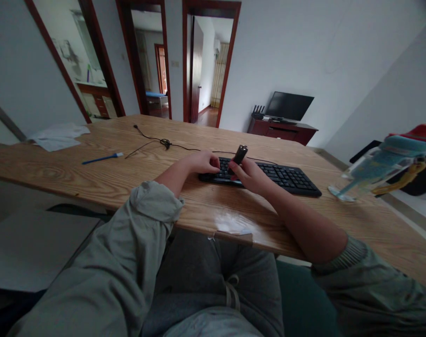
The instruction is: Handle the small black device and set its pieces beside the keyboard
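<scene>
A black keyboard [286, 177] lies at a slant on the wooden table in front of me. My left hand [204, 162] is at its left end, fingers curled over the keys and edge; part of the grip is hidden. In my right hand [246, 173] is a short black cylindrical tool [240, 153] with a shiny metallic upper end, held upright above the left half of the keys. Its lower end is partly covered by my fingers, so I cannot tell its exact kind. A black cable [185, 148] runs behind the keyboard to the left.
A blue-handled brush [102, 158] lies on the left of the wooden table [157, 187], with white tissues [58, 136] beyond it. A clear bottle with a blue and red lid [381, 164] stands at the right. Clear tape [232, 224] covers part of the front edge.
</scene>
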Motion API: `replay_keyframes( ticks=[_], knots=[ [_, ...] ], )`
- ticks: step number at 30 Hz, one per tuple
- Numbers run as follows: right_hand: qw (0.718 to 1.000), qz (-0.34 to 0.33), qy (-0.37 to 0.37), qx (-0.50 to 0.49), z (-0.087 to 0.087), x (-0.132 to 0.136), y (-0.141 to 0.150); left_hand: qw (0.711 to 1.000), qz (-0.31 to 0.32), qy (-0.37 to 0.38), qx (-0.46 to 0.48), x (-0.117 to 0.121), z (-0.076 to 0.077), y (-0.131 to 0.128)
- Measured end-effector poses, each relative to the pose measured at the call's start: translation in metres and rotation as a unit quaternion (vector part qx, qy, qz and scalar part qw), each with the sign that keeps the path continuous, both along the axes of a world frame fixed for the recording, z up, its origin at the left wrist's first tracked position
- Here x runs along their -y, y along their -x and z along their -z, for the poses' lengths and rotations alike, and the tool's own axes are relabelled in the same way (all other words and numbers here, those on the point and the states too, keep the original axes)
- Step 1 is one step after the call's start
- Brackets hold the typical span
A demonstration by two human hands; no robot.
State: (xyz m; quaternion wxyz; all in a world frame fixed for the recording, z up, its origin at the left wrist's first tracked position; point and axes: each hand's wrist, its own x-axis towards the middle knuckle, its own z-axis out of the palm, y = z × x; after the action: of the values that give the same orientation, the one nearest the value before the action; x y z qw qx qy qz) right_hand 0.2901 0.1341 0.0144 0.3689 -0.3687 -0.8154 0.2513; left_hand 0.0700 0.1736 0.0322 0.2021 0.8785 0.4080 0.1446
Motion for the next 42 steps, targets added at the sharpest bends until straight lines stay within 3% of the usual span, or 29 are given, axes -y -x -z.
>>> replay_keyframes(
  ticks=[6, 12, 16, 23, 29, 38, 42],
  knots=[
    [1.0, 0.019, -0.016, -0.004, 0.01, 0.021, -0.014, 1.0, -0.008, -0.012, -0.003, 0.007, -0.006, -0.003],
    [0.997, -0.006, -0.064, 0.051, -0.009, 0.017, 0.006, 1.0, 0.011, 0.001, 0.015, -0.005, 0.004, 0.001],
    [0.996, -0.033, -0.04, 0.069, -0.021, -0.001, 0.013, 1.0, 0.014, 0.002, 0.021, -0.005, 0.003, 0.002],
    [0.998, -0.009, 0.002, 0.059, -0.02, -0.005, -0.018, 1.0, -0.008, -0.004, 0.003, 0.007, -0.006, -0.003],
    [0.998, 0.01, 0.024, 0.052, -0.016, -0.004, -0.032, 1.0, -0.005, -0.001, 0.007, 0.001, -0.001, -0.002],
    [0.99, -0.032, -0.064, 0.124, -0.023, 0.018, -0.032, 1.0, -0.013, -0.015, -0.008, 0.008, -0.005, -0.002],
    [0.997, 0.001, -0.035, 0.064, -0.015, 0.018, -0.042, 1.0, -0.011, -0.01, -0.009, 0.007, -0.005, -0.001]
  ],
)
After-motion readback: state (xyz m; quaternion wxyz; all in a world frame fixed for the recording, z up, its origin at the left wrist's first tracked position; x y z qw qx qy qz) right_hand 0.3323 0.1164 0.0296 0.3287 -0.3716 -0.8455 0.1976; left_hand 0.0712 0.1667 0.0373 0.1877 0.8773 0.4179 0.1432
